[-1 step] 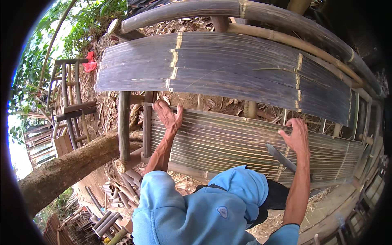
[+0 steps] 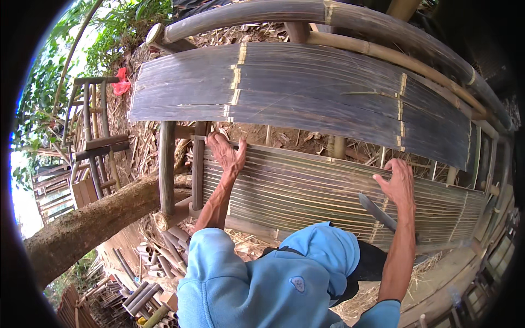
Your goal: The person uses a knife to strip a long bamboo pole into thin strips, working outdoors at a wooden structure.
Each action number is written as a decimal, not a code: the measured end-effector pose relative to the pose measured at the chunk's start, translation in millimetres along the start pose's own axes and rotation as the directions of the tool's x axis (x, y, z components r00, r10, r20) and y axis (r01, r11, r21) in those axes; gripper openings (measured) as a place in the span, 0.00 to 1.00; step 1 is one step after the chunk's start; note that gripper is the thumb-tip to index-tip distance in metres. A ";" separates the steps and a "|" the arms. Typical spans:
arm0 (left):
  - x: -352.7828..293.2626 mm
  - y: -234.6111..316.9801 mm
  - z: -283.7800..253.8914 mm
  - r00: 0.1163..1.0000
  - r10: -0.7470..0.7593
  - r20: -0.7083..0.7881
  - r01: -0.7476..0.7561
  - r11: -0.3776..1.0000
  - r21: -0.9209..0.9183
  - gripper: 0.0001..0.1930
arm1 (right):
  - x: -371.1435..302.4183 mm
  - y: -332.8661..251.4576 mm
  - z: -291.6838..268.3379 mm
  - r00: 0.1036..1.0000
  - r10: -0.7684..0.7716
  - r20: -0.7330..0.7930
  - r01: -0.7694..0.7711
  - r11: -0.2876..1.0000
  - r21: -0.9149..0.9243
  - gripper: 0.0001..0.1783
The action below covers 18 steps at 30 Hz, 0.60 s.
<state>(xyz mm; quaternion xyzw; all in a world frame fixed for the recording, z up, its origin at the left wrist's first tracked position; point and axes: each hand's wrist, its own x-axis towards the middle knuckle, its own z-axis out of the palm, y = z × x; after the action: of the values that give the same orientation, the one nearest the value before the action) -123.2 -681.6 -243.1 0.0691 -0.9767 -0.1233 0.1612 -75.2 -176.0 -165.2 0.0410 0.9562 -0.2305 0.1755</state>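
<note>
My left hand (image 2: 225, 154) lies at the far left corner of a slatted bamboo bench seat (image 2: 306, 194), fingers flat over its edge and thumb spread. Farther right, my right hand (image 2: 398, 180) rests at the same far edge, fingers bent and thumb apart. Beside my right forearm a knife (image 2: 377, 212) lies on the slats, its grey blade pointing up and left; the forearm hides its handle end. Beyond a gap stands a dark split-bamboo panel (image 2: 311, 82) with pale cross bindings.
A thick bamboo rail (image 2: 246, 16) runs behind the panel. At left are a bamboo post (image 2: 167, 169), a log (image 2: 104, 205) and a bamboo frame (image 2: 90, 117). Cut bamboo pieces (image 2: 145, 298) are heaped at lower left. A red plastic bag (image 2: 121, 83) lies near the plants.
</note>
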 end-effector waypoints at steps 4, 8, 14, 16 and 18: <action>12.6 3.1 -3.0 0.990 0.008 0.141 -0.008 1.000 0.000 0.28 | -8.2 -14.5 -22.7 0.998 0.020 -0.063 -0.020 1.000 -0.004 0.22; 17.0 3.4 1.7 0.987 0.049 0.155 -0.046 0.999 -0.020 0.25 | -18.6 -20.5 -49.0 0.993 0.003 -0.118 -0.002 1.000 0.015 0.20; -1.3 0.4 7.0 0.973 0.030 0.230 -0.015 0.997 -0.069 0.25 | -25.7 -13.5 -40.2 0.989 0.033 -0.147 -0.028 0.999 0.034 0.17; -4.5 -2.9 5.9 0.972 0.042 0.231 -0.028 0.998 -0.063 0.25 | -26.5 -12.7 -31.4 0.988 0.043 -0.150 -0.033 0.997 0.066 0.16; -6.0 -4.3 5.3 0.980 0.040 0.194 -0.027 0.997 -0.068 0.25 | -25.5 -15.9 -31.5 0.989 0.066 -0.134 -0.057 0.996 0.064 0.15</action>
<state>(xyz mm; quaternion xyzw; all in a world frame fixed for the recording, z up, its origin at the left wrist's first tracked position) -118.9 -683.5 -250.9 0.0348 -0.9844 -0.1585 0.0687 -63.8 -175.8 -123.1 0.0914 0.9569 -0.2501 0.1155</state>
